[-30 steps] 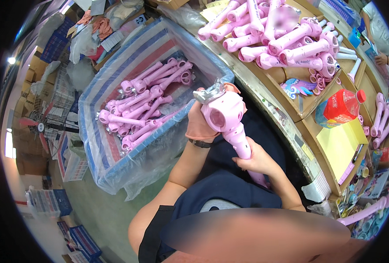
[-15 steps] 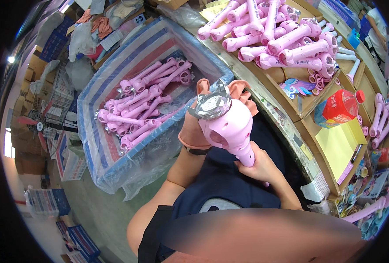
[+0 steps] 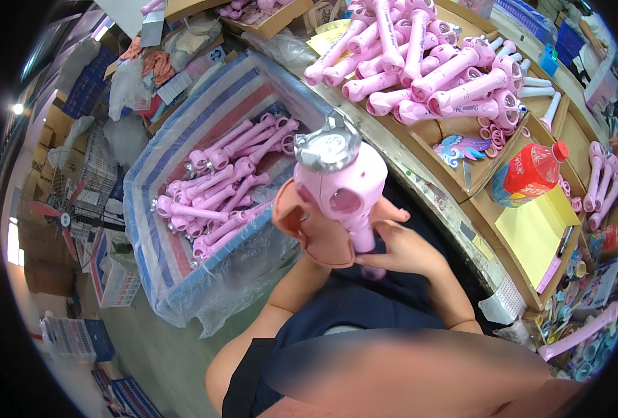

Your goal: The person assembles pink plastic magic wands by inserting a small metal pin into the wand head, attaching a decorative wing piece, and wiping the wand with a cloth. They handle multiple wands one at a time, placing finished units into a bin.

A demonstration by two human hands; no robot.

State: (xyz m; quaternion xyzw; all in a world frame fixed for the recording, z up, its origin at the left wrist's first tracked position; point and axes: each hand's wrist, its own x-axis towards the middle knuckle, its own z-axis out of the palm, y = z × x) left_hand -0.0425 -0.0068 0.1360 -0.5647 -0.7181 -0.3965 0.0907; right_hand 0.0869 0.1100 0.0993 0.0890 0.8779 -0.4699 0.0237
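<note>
A pink toy wand [image 3: 347, 191] with a round head, an oval opening in it and a silver crown-shaped top [image 3: 328, 145] stands nearly upright before my body. My left hand [image 3: 317, 233], covered by a salmon-coloured cloth or glove, is closed round the wand below and behind its head; most of its fingers are hidden. At the lower handle, my bare right hand [image 3: 408, 252] grips the wand with thumb and fingers. Left of the hands, a plastic-lined striped bin [image 3: 145, 233] holds a pile of similar pink wands [image 3: 229, 164].
Many pink wand pieces [image 3: 455, 76] are heaped on the workbench at right, beside pink rings [image 3: 491, 132] and a blue winged piece [image 3: 462, 149]. A red-labelled bottle [image 3: 528, 175] and yellow paper [image 3: 537, 230] lie nearer. A fan [image 3: 65, 219] stands at far left.
The wand has come more upright, and its crown top has tilted back and turned. The cloth-covered left hand has dropped lower round the wand, and my right hand's grip has shifted.
</note>
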